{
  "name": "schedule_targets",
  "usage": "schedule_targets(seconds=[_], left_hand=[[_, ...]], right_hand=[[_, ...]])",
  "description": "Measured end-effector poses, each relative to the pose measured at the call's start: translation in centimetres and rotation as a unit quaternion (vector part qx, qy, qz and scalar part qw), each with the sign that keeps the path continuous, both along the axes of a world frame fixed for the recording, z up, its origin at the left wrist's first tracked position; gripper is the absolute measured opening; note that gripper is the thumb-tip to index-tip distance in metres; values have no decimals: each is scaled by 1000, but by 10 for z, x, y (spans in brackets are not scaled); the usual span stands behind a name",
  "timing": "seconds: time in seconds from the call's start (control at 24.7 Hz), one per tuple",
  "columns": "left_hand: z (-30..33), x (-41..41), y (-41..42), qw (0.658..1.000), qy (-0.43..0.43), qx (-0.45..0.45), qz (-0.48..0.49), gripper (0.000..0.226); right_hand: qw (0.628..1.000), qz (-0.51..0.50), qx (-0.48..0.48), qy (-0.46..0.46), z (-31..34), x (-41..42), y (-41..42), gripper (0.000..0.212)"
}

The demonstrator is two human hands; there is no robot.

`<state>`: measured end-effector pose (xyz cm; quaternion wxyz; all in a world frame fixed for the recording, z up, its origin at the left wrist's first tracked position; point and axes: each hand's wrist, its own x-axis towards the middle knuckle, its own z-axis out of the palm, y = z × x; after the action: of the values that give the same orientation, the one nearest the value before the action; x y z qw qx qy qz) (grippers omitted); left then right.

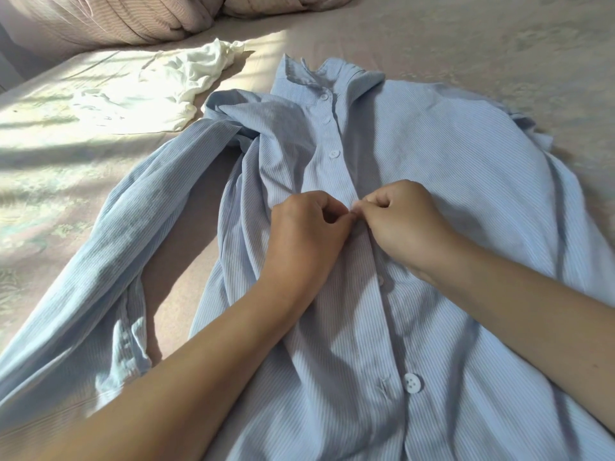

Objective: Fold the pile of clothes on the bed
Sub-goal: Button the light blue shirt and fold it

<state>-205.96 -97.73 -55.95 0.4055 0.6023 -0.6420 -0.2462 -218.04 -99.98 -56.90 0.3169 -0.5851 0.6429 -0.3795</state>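
the pale blue striped button-up shirt (432, 168) lies flat on the bed (499, 38), unfolded. left hand (307, 224) and right hand (404, 216) both pinch its placket, seemingly buttoning; a crumpled white garment (159, 84) waits far left.

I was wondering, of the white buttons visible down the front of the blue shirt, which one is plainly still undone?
The lowest button, nearest the camera: it lies bare beside its empty buttonhole, while the three above the hands sit fastened through the placket of the blue shirt.

Both arms reach fwd. Left hand (307, 224) & right hand (404, 216) meet, fingers curled, pinching the shirt (449, 168).
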Motion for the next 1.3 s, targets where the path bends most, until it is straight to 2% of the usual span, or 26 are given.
schedule_targets(seconds=[0.16,0.28,0.45,0.53,0.65,0.73,0.81,0.93,1.05,1.09,1.18,1.3], left_hand=[[2,2,-3,1000,-2,-11,-18,21],[-2,-3,-5,987,-125,-93,-37,30],[-9,-8,-4,938,-303,-146,-87,20],[-9,-6,-5,918,-349,-162,-92,18],[-3,-6,-6,925,-308,-188,-119,19],[-3,-4,-9,950,-237,-168,-112,26],[-5,1,-14,976,-153,-118,-103,29],[-3,5,-19,994,4,-8,-112,30],[6,10,-26,970,162,127,-130,31],[9,12,-28,960,177,162,-146,31],[12,15,-31,960,142,186,-153,32],[6,15,-22,985,23,125,-113,34]], right_hand=[[1000,-3,-1,19,-2,-1,0,35],[999,8,-13,32,-2,-2,0,30],[1000,1,-17,10,-3,-2,-1,27],[1000,1,12,-29,-2,-3,0,27],[993,14,56,-101,1,-5,-1,32],[991,28,60,-120,4,-5,0,24],[992,40,45,-109,7,-4,1,21],[997,51,-6,-54,8,-2,1,38],[998,37,-55,-5,8,-2,0,35],[997,37,-60,6,9,-2,0,33],[997,41,-57,16,6,-3,0,35],[998,32,-52,36,3,-3,-1,39]])
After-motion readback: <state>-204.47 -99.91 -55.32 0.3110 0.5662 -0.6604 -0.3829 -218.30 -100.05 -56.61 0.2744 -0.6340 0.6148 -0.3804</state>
